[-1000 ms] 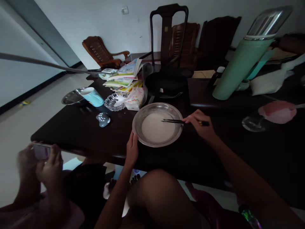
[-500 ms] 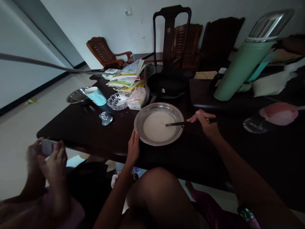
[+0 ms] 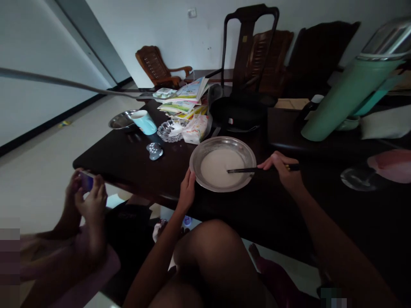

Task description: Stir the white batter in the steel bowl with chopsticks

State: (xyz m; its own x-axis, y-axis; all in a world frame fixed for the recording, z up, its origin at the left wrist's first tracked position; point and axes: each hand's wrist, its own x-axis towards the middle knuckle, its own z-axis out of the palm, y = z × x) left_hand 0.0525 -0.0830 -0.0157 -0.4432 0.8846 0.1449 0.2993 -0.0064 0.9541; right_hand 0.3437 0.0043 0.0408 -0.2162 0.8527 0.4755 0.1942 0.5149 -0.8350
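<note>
A round metal bowl (image 3: 221,143) of milky white liquid (image 3: 218,169) stands near the front edge of the dark table. My left hand (image 3: 187,190) grips its near left side, fingers on the outside and partly hidden. Across the right rim reach dark chopsticks (image 3: 247,170), pinched in my right hand (image 3: 287,171). Their tips dip into the liquid, right of and slightly nearer than the middle. Whether the shafts touch the rim I cannot tell.
Behind the bowl are a tissue pack (image 3: 195,130), a glass dish (image 3: 170,132), booklets (image 3: 186,100) and a black bag (image 3: 236,113). Further left stand a blue mug (image 3: 144,122) and a metal basin (image 3: 120,121). A green thermos (image 3: 346,100) rises at right. Another person's hands (image 3: 91,196) hold a phone.
The view has turned left, so everything sits further right. Inside the bowl the chopstick tips have moved slightly left and nearer to me. My left hand keeps its hold.
</note>
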